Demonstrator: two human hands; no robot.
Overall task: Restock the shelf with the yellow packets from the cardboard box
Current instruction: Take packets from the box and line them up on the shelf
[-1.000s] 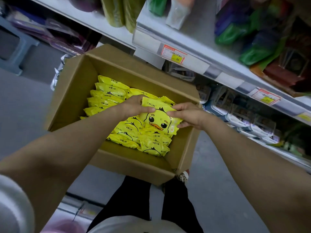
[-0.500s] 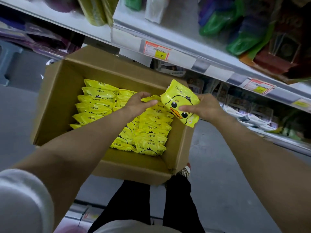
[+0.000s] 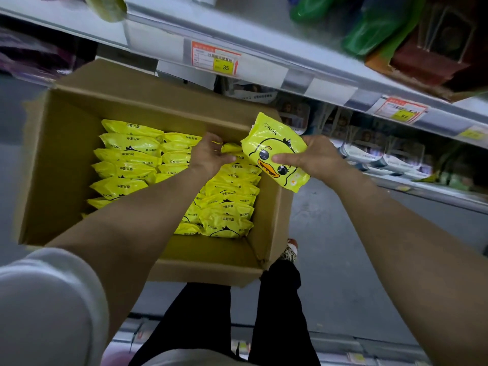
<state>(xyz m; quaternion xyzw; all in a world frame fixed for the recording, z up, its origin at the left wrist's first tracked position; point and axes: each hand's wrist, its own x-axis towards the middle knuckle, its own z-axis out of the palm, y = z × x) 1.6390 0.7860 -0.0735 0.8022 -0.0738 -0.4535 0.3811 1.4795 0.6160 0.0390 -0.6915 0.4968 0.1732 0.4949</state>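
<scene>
- Several rows of yellow packets stand on edge in the cardboard box. They start well to the left of your left hand and run on beneath it.
- Your left hand is down inside the box at the far end of the rows, fingers curled onto the packet tops. From this view you cannot tell whether they pinch a packet or only rest there.
- Just to the right of that hand, close beside its thumb, is the duck packet. It is raised above the box's right wall and tilted, with the printed duck face turned towards you.
- Your right hand is clamped on the duck packet. The thumb lies across the duck's face and the fingers are hidden behind it.
- Beyond both hands runs the front edge of the shelf. A price tag reading 35 sits on it, above the gap between your hands.
- To the right of your right hand, a lower shelf level holds pale packs too blurred to name.
</scene>
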